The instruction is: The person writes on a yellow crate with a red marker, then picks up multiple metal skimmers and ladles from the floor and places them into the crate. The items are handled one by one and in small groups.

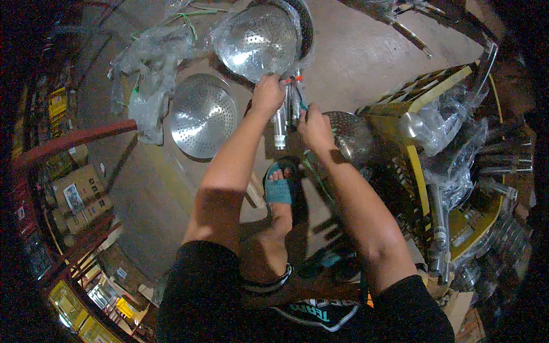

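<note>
A large round perforated skimmer in clear plastic lies face up in front of me, overlapping a darker round one behind it. My left hand is closed at its neck, where the bowl meets the shiny tubular handle. An orange-red band shows on the handles beside my fingers. Close by on the right, my right hand is closed round a thin dark tool with a teal part; it reaches toward the handles. Its exact kind is too small to make out.
A bare perforated bowl lies on the floor at left, beside crumpled clear plastic. Another perforated bowl sits right of my hand. Yellow-edged crates hold plastic-wrapped metalware. My sandalled foot is below the handles; cardboard boxes stand far left.
</note>
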`<state>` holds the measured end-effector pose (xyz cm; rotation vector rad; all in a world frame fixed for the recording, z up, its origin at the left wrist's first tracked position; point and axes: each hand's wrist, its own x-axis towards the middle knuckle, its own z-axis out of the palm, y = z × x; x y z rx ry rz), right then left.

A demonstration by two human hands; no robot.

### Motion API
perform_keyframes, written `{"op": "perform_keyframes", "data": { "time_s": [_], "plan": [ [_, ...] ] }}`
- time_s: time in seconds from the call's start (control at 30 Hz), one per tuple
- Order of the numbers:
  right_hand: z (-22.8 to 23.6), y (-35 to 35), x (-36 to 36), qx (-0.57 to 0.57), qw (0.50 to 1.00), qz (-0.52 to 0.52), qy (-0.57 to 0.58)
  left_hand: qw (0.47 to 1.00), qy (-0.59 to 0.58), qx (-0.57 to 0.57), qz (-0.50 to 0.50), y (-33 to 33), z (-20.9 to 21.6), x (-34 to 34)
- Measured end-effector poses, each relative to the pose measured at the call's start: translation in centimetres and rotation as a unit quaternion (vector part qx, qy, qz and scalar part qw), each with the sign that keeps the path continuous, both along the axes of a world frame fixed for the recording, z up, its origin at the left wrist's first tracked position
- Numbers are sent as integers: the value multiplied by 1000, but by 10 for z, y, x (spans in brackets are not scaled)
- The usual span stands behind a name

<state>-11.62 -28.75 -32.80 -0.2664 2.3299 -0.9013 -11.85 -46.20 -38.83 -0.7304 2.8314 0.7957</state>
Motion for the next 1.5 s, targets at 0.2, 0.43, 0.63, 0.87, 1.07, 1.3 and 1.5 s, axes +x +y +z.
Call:
{"op": "perform_keyframes", "data": {
  "time_s": [0.2, 0.43, 0.63, 0.87, 1.07, 1.3, 1.5],
  "plan": [
    [-2, -4, -8, 4, 999, 42, 7, 1000, 2, 4, 17, 4, -1, 1],
    [-20, 4, 7, 42, 998, 47, -16, 988, 30, 109, 104, 6, -7, -1],
    [1, 37, 30, 60, 996, -25, 58, 967, 167, 91, 168, 4, 57, 0],
    [20, 125, 101, -68, 982, -114, -137, 890, 399, 51, 213, -85, 206, 15],
    [20, 142, 111, -130, 939, -263, -181, 858, 341, -347, 166, -208, 275, -9],
    [46, 150, 91, -218, 914, -275, -204, 958, 254, 42, 129, -64, 139, 57],
    [38, 172, 104, -218, 921, -264, -185, 940, 191, 227, 170, -16, 73, 99]
  ]
}}
